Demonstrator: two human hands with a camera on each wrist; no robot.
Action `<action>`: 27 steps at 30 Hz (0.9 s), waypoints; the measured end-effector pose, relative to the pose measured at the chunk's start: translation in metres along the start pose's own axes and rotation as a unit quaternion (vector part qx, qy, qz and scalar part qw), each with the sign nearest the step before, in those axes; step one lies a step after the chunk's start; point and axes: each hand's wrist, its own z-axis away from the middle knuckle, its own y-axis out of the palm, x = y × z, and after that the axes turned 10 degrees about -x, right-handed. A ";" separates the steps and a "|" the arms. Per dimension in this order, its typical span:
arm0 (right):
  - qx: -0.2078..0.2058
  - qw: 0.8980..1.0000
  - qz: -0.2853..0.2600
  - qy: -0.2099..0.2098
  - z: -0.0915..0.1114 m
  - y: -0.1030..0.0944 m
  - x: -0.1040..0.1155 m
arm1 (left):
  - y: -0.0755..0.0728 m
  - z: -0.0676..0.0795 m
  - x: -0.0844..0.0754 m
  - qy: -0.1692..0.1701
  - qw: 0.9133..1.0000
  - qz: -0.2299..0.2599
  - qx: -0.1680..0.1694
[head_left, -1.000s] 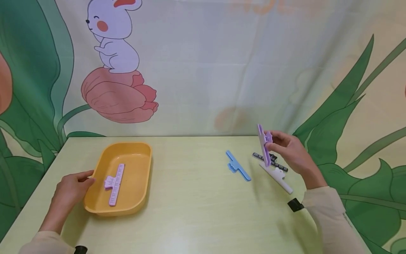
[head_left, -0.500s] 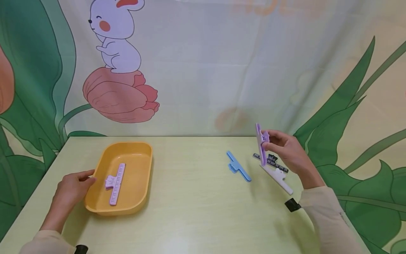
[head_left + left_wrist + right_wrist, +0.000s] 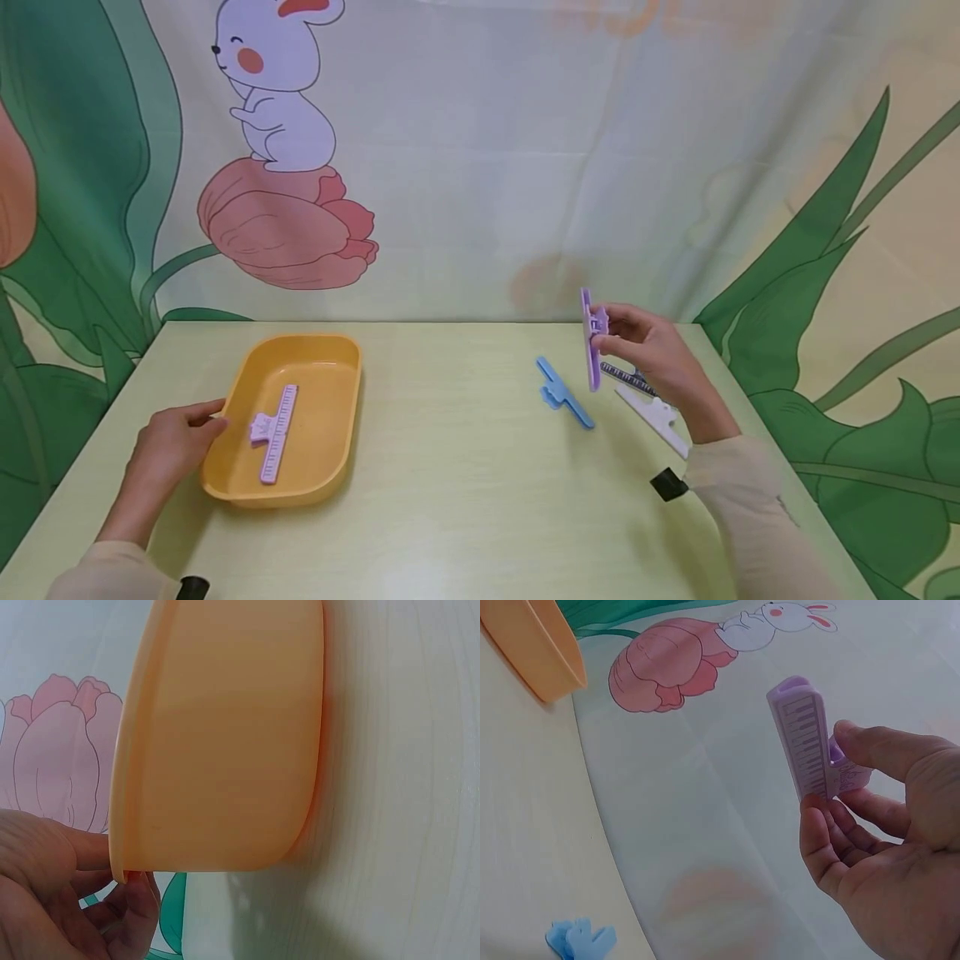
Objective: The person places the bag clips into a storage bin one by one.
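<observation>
Our right hand point(image 3: 651, 354) pinches a purple clip point(image 3: 588, 346) upright above the surface point(image 3: 450, 492), while our left hand point(image 3: 168, 442) grips the orange tray point(image 3: 324, 425).
We see the right thumb and fingers closed on the purple clip's handle side, its long bar clear of the surface; in the right wrist view that bar shows a piano-key print. The left thumb and fingers close over the tray's near-left rim, and inside lies a pale purple clip point(image 3: 278, 435) with ruler-like marks. Near our right hand, a blue clip point(image 3: 564, 392), a white clip point(image 3: 652, 418) and a black clip point(image 3: 627, 377), partly hidden by that hand, lie on the surface.
</observation>
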 end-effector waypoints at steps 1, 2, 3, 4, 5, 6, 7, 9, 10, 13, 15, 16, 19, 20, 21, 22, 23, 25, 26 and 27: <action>0.002 1.000 -0.002 -0.002 0.000 0.003 0.001 | 0.000 0.000 0.000 0.001 1.000 0.000 -0.001; 0.005 1.000 -0.003 -0.005 -0.001 0.005 0.002 | 0.000 0.000 0.000 0.003 1.000 0.000 -0.001; 0.008 1.000 -0.005 -0.007 -0.001 0.008 0.004 | 0.000 0.000 0.000 0.005 1.000 -0.001 -0.002; 0.012 1.000 -0.011 -0.008 -0.002 0.011 0.005 | 0.000 0.000 0.000 0.006 1.000 -0.001 -0.002; 0.015 1.000 -0.019 -0.009 -0.002 0.014 0.007 | 0.000 0.000 0.000 0.007 1.000 -0.001 -0.002; 0.018 0.999 -0.025 -0.009 -0.003 0.016 0.008 | 0.000 0.000 0.000 0.008 1.000 -0.001 -0.002; 0.022 0.999 -0.032 -0.010 -0.003 0.019 0.009 | 0.000 0.000 0.000 0.007 1.000 -0.001 -0.001; 0.028 0.999 -0.045 -0.010 -0.004 0.024 0.011 | 0.000 0.000 0.000 0.005 1.000 0.000 0.000; 0.031 0.998 -0.051 -0.010 -0.005 0.026 0.013 | 0.000 0.000 0.000 0.006 1.000 0.000 0.000; 0.035 0.998 -0.059 -0.013 -0.006 0.034 0.016 | -0.001 -0.001 0.001 0.004 1.000 0.001 0.001; 0.037 0.997 -0.063 -0.014 -0.008 0.039 0.018 | 0.000 -0.001 0.002 0.005 1.000 0.002 0.001; 0.038 0.997 -0.066 -0.015 -0.008 0.041 0.019 | 0.000 -0.001 0.002 0.005 1.000 0.003 0.000; 0.044 0.996 -0.072 -0.020 -0.011 0.049 0.020 | 0.000 0.000 0.002 0.003 1.000 0.006 0.001; 0.046 0.996 -0.073 -0.022 -0.012 0.052 0.020 | 0.000 -0.001 0.003 0.003 1.000 0.007 0.002; 0.047 0.996 -0.075 -0.025 -0.012 0.055 0.020 | 0.000 -0.001 0.003 0.002 1.000 0.008 0.003; 0.049 0.995 -0.077 -0.027 -0.013 0.057 0.021 | 0.000 -0.001 0.002 0.002 1.000 0.008 0.003; 0.051 0.995 -0.078 -0.029 -0.014 0.060 0.022 | -0.001 0.000 0.002 0.003 1.000 0.007 0.003; 0.057 0.994 -0.085 -0.033 -0.015 0.066 0.025 | -0.001 0.000 0.002 0.003 1.000 0.008 0.004; 0.061 0.993 -0.090 -0.035 -0.015 0.069 0.026 | 0.000 0.000 0.002 0.002 1.000 0.008 0.004; 0.065 0.993 -0.093 -0.038 -0.016 0.073 0.027 | 0.000 0.000 0.002 0.001 1.000 0.008 0.004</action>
